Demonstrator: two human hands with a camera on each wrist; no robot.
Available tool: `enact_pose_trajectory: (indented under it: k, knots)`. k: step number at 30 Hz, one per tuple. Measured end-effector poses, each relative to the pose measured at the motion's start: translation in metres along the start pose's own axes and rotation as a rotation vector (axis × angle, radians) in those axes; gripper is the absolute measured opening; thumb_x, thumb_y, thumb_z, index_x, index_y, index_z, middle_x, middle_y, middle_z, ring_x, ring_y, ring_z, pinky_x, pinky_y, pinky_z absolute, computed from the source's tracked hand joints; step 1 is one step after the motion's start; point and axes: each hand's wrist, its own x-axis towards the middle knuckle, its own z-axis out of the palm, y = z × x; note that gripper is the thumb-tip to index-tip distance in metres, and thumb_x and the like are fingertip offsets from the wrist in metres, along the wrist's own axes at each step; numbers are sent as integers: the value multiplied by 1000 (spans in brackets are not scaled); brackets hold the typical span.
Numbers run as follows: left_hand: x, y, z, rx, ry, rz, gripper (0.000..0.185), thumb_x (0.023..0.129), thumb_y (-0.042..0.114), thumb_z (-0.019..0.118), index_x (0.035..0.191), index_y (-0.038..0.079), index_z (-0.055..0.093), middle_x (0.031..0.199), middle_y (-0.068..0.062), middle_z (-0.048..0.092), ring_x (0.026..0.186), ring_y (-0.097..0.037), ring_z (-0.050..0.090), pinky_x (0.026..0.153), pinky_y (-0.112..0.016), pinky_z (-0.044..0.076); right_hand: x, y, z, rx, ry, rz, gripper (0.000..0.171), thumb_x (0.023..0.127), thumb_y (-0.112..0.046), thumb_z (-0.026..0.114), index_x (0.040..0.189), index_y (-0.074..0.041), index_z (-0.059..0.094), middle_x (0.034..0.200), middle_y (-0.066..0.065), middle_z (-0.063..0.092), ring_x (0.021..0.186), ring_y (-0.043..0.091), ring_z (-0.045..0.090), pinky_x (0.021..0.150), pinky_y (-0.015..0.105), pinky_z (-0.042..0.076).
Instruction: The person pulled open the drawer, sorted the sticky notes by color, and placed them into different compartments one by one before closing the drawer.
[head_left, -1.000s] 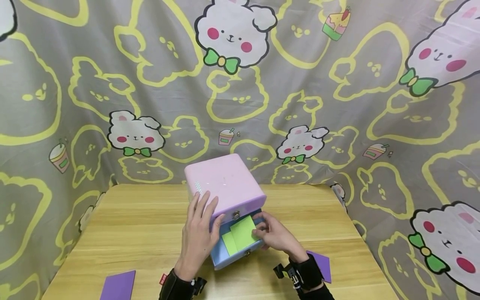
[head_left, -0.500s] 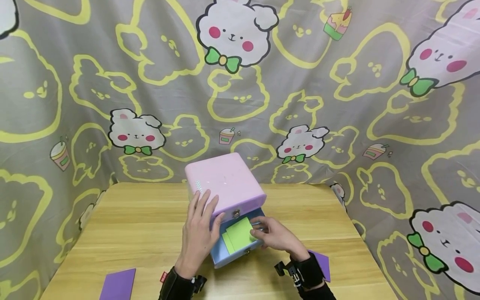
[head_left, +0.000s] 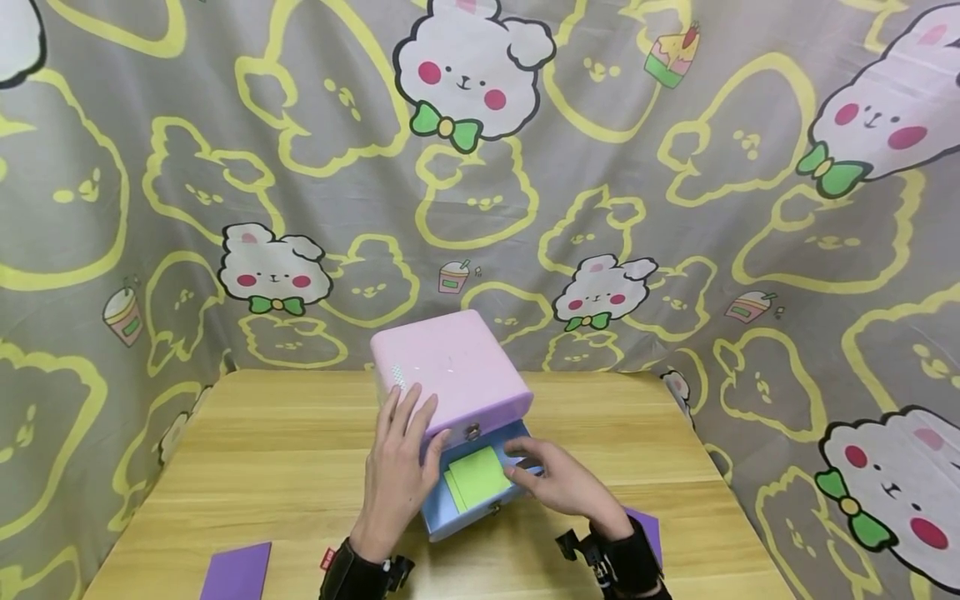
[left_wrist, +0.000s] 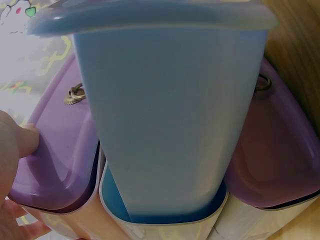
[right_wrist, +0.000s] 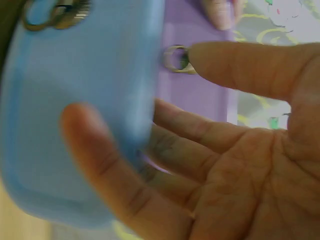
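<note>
A small pink-topped drawer cabinet stands on the table, its blue drawer pulled out. Green paper squares lie stacked inside that drawer, slightly offset. My left hand rests on the cabinet's left side with its fingers extended over the top; in the left wrist view its thumb touches the upper purple drawer. Over the blue drawer's right edge is my right hand, fingers spread apart and holding nothing. The right wrist view shows those fingers around the drawer's edge, blurred.
Two purple cards lie on the table: one at the front left, the other partly hidden by my right wrist. A lower purple drawer sits below the blue one. A patterned curtain surrounds the wooden table.
My right hand has let go of the upper green paper square and drawn back slightly to the right. The square now lies lower in the drawer, nearly over the other. My left hand stays put.
</note>
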Motion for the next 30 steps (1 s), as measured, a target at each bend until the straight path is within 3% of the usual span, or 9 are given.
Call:
enact_pose_trajectory:
  k: [3, 7, 12, 16, 19, 24, 30]
  knots:
    - [0, 0, 0, 1, 0, -1, 49, 89, 24, 77, 133, 6, 65, 145, -21, 58, 143, -45, 43, 104, -61, 51, -13, -13, -3, -99, 46, -54, 49, 103, -35, 58, 138, -1, 57, 139, 20, 63, 118, 38, 65, 88, 35, 61]
    - [1, 0, 0, 4, -6, -6, 49, 90, 24, 76, 133, 7, 64, 146, -20, 57, 143, -45, 43, 104, -61, 51, -31, -28, -2, -102, 81, -104, 44, 103, -37, 58, 134, -7, 61, 134, 13, 67, 115, 32, 67, 82, 25, 59]
    - [1, 0, 0, 6, -2, -4, 49, 89, 24, 77, 133, 7, 64, 146, -20, 58, 143, -45, 43, 105, -61, 51, -48, -36, 7, -78, 121, -187, 32, 103, -33, 59, 126, -11, 65, 121, 8, 72, 107, 20, 70, 82, 26, 60]
    - [1, 1, -1, 1, 5, 0, 49, 89, 23, 77, 133, 6, 64, 145, -20, 58, 143, -45, 43, 105, -61, 50, -59, -33, 20, -174, 161, -217, 23, 102, -33, 61, 120, -21, 67, 114, -5, 73, 102, 11, 68, 82, 28, 60]
    - [1, 1, 0, 2, 4, -4, 50, 89, 24, 77, 133, 6, 64, 146, -20, 58, 143, -45, 43, 104, -61, 51, -63, -29, 29, -278, 135, -181, 23, 102, -39, 60, 122, -28, 65, 117, -11, 70, 106, 7, 66, 86, 31, 59]
    - [2, 1, 0, 8, -1, -5, 50, 89, 24, 77, 134, 7, 64, 146, -19, 57, 144, -44, 42, 105, -61, 51, -65, -18, 45, -392, 55, -98, 30, 101, -44, 59, 125, -28, 64, 124, -9, 64, 115, 10, 62, 93, 36, 58]
    - [1, 2, 0, 6, 3, 5, 49, 88, 23, 78, 133, 6, 65, 145, -20, 58, 142, -45, 44, 103, -60, 52, -60, 4, 64, -559, -8, -162, 40, 99, -45, 61, 132, -23, 61, 119, -6, 60, 105, 6, 56, 83, 28, 55]
